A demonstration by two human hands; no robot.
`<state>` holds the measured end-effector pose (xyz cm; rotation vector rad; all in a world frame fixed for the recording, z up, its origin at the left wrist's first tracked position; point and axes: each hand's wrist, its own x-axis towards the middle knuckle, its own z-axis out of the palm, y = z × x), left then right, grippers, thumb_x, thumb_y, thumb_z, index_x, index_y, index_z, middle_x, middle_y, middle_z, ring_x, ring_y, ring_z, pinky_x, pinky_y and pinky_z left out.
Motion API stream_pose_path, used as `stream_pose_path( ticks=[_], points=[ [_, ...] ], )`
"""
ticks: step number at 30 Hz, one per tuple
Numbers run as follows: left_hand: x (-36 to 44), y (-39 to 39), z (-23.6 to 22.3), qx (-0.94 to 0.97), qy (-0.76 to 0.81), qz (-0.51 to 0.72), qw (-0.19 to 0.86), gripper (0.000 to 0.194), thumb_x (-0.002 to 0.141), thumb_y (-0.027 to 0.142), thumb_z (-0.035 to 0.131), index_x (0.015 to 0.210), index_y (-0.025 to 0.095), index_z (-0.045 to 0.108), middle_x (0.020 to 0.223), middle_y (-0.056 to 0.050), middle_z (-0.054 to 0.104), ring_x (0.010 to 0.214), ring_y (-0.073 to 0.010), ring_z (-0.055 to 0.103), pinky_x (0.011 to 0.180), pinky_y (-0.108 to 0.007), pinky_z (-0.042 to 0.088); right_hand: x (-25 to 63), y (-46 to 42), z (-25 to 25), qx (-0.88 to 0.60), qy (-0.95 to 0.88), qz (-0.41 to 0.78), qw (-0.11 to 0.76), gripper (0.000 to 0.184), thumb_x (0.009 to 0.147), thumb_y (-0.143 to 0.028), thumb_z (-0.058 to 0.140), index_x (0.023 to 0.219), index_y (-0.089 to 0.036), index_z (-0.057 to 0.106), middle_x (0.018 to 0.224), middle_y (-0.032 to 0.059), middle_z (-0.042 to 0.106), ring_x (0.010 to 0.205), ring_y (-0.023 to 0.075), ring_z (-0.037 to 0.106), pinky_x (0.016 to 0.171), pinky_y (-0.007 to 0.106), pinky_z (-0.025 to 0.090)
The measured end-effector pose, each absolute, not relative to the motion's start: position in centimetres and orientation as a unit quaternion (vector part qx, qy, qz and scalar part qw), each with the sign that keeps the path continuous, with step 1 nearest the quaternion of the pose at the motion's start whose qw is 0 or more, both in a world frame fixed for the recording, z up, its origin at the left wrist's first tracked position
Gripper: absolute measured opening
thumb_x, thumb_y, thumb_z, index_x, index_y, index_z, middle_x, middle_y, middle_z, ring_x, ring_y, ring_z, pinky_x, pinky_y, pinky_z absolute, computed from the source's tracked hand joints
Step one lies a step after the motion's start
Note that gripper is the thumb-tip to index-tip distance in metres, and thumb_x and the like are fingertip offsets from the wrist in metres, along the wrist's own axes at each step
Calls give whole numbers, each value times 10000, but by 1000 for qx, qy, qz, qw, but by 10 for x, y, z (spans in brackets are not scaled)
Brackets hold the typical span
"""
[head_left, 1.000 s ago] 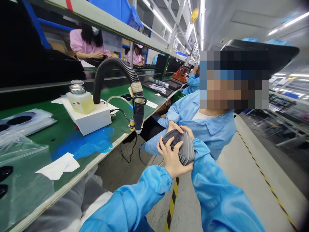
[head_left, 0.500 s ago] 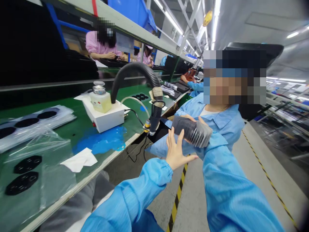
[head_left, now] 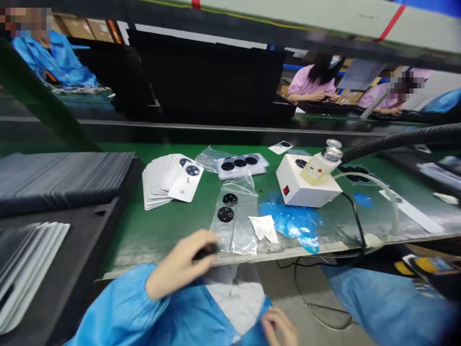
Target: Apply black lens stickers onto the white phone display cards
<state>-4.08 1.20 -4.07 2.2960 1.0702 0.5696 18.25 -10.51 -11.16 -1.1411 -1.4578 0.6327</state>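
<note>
My left hand (head_left: 185, 262) is over the front edge of the green bench, fingers curled, with something small and dark between thumb and fingers, too blurred to name. Just beyond it, a clear plastic bag (head_left: 245, 230) lies flat with two black round perforated discs (head_left: 226, 214) on it. At the bottom edge of the view, my right hand (head_left: 280, 327) is low in front of my body, partly cut off, its thumb and fingers apart and nothing visible in them. A fan of white phone back panels (head_left: 156, 185) lies beyond my left hand; the top ones carry dark round camera pieces.
A white box (head_left: 306, 190) with a liquid bottle (head_left: 321, 166) stands right of centre, beside a blue patch (head_left: 291, 216) and a crumpled white wipe (head_left: 264, 228). Black trays (head_left: 86, 240) of upright panels fill the left. Bagged black discs (head_left: 242, 169) lie behind. Co-workers sit across the bench.
My view has turned left from the co-worker to the bench. The stack of grey panels is out of my right hand and out of view. My left hand, spread before, has curled over the bench edge.
</note>
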Motion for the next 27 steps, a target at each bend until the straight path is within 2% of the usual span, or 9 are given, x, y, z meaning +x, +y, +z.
stream_pose_path(
  ticks=[2, 3, 7, 11, 18, 21, 23, 24, 27],
  points=[
    [-51, 51, -30, 805, 521, 234, 161, 369, 874, 336, 498, 1208, 180, 493, 1289, -120, 490, 1186, -270, 465, 997, -494, 371, 146, -94, -110, -403, -696, 263, 533, 184, 878, -326, 482, 787, -206, 587, 645, -3, 584, 584, 110, 539, 500, 234, 440],
    [-51, 70, -30, 781, 566, 234, 118, 413, 863, 332, 534, 1239, 175, 467, 1332, -116, 444, 1203, -289, 441, 986, -541, 359, 129, -83, -104, -361, -738, 252, 512, 193, 873, -288, 452, 761, -196, 580, 615, 1, 582, 558, 109, 517, 499, 246, 424],
    [-42, 128, -43, 711, 668, 217, 30, 368, 865, 313, 548, 1199, 166, 502, 1254, -101, 507, 1090, -252, 530, 897, -484, 455, 93, -19, -67, -286, -828, 191, 442, 216, 857, -273, 383, 744, -208, 556, 637, 34, 599, 592, 148, 501, 535, 293, 399],
    [-43, 140, -48, 675, 705, 214, 27, 350, 868, 315, 544, 1181, 161, 514, 1215, -98, 534, 1053, -240, 553, 869, -464, 476, 96, 10, -53, -303, -831, 198, 422, 186, 858, -276, 410, 767, -208, 556, 672, 26, 588, 629, 143, 507, 584, 278, 408],
    [-76, 143, -33, 621, 720, 274, 145, 392, 867, 318, 545, 1225, 172, 482, 1247, -103, 510, 1072, -249, 542, 885, -482, 465, 105, 9, -61, -361, -793, 246, 425, 152, 852, -224, 453, 742, -198, 555, 632, -4, 545, 609, 116, 510, 570, 238, 413],
    [-81, 126, -21, 605, 688, 326, 234, 545, 850, 320, 566, 1333, 174, 358, 1148, -111, 584, 964, -234, 612, 823, -454, 514, 105, 13, -57, -375, -774, 251, 443, 98, 831, -212, 483, 787, -203, 569, 676, -1, 556, 650, 124, 530, 595, 242, 440],
    [-73, 100, -17, 601, 643, 376, 289, 778, 827, 315, 575, 1429, 180, 101, 1114, -123, 621, 932, -239, 647, 760, -404, 555, 110, 13, -53, -405, -744, 241, 473, 140, 829, -199, 482, 943, -198, 564, 855, 45, 582, 822, 155, 554, 718, 283, 473],
    [-65, 84, -17, 602, 617, 399, 312, 808, 834, 325, 549, 1436, 207, 24, 1155, -121, 612, 972, -239, 643, 755, -377, 564, 114, 12, -51, -427, -723, 226, 493, 221, 831, -189, 480, 1045, -196, 537, 986, 76, 568, 946, 177, 537, 808, 321, 468],
    [-33, 26, -28, 618, 557, 404, 381, 781, 799, 407, 563, 1427, 225, 136, 1100, -104, 657, 875, -244, 684, 656, -335, 590, 136, 6, -44, -475, -679, 155, 539, 424, 834, -167, 487, 1247, -235, 420, 1284, 107, 416, 1196, 217, 399, 987, 404, 379]
  ],
)
